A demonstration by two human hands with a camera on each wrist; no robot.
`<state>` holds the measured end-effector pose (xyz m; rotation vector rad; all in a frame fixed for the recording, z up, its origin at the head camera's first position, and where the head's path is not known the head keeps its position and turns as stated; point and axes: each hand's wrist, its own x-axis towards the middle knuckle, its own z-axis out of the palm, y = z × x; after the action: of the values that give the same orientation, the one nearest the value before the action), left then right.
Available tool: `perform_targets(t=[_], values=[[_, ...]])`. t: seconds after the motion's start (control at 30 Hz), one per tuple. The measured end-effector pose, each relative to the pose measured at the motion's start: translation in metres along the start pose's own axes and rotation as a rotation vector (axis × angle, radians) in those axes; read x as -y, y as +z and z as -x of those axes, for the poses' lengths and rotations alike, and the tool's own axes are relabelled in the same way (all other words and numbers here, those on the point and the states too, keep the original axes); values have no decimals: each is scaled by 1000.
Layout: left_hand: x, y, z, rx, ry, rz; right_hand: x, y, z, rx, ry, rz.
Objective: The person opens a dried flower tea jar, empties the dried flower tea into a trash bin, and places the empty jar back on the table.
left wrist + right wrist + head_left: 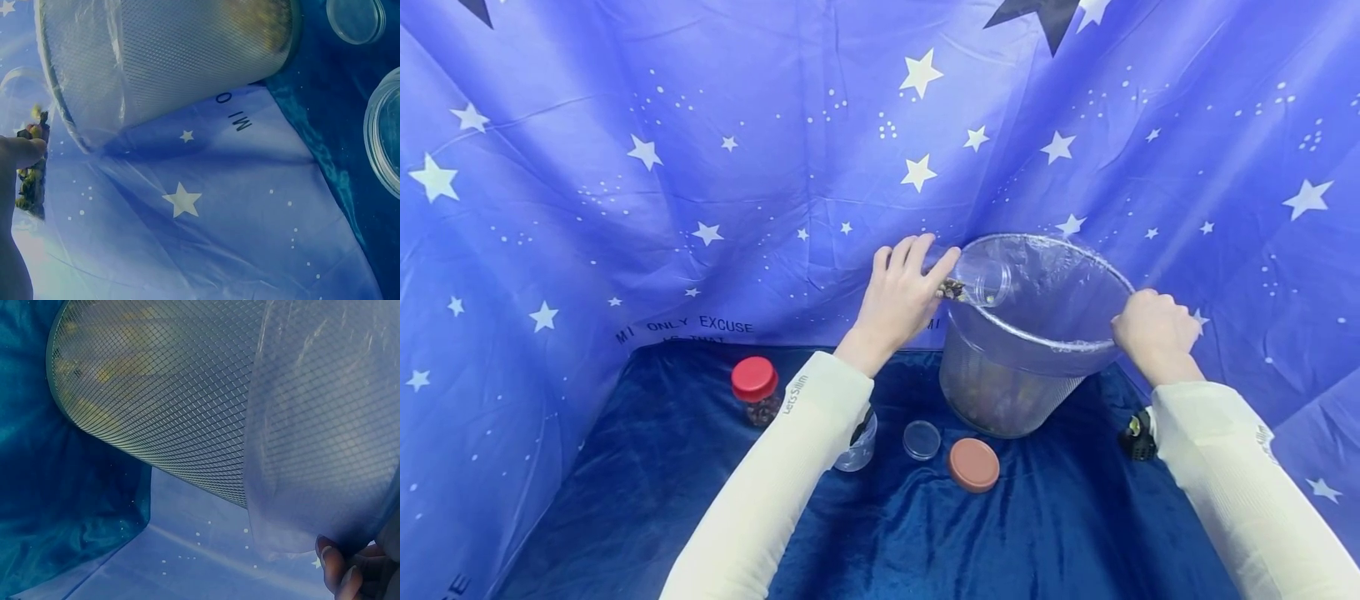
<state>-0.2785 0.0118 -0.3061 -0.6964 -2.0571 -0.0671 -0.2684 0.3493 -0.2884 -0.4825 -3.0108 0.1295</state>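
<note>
The left hand (904, 287) has its fingers bent round a clear, round plastic jar (987, 279) of dark-and-yellow dried plant bits (952, 289), tipped sideways at the left edge of a silvery mesh bin (1000, 387) with a clear plastic liner (1060, 279); the right hand (1156, 327) grips the opposite edge. Best to keep the jar's mouth well inside, brace the bin and tilt gradually, avoiding spills.

I'm facing a draped booth (587, 292), in what building I can't tell: star-printed curtain (820, 175) hangs behind and either side of the mesh bin (992, 387), velvety cloth (880, 533) beneath it.
</note>
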Motion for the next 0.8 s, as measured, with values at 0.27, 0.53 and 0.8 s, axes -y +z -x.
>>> perform_targets(t=[0.27, 0.53, 0.8], values=[[2, 1, 1, -1, 52, -7, 2, -2, 2, 2, 1, 2], [-1, 0, -4, -45, 138, -101, 1, -1, 0, -1, -5, 4], [-2, -1, -4, -64, 187, -130, 1, -1, 2, 0, -1, 2]])
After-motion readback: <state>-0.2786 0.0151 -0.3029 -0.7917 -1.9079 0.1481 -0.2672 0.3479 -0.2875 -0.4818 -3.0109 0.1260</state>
